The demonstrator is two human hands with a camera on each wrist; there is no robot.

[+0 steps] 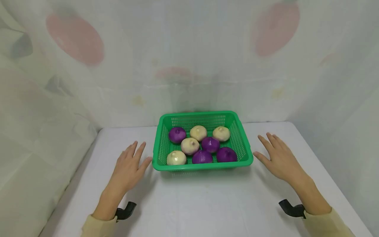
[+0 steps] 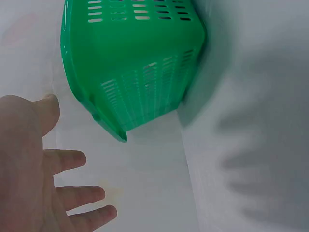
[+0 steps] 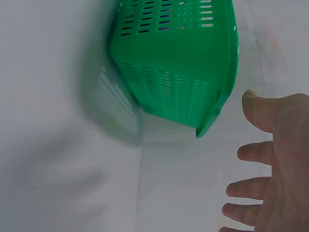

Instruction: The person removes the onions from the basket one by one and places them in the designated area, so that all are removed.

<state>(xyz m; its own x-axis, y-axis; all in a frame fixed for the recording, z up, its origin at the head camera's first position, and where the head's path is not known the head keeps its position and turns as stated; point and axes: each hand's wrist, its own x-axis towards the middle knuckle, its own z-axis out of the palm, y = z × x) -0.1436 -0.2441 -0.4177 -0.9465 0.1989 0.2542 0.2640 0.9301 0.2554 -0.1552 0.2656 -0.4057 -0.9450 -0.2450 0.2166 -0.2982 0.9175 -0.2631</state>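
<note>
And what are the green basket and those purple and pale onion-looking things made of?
The green basket: probably moulded plastic, smooth and slightly shiny, judging by its even colour and regular slots.
The purple bulbs and pale bulbs: glossy, with bright highlights; real onion skin or plastic imitation, I can't tell.

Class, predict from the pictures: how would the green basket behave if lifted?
The green basket looks like moulded plastic, so it should keep its shape, perhaps flexing slightly. Eight bulbs sit inside, so it is probably heavier than its perforated walls suggest. The bulbs are rounded, so they may roll if it tilts.
</note>
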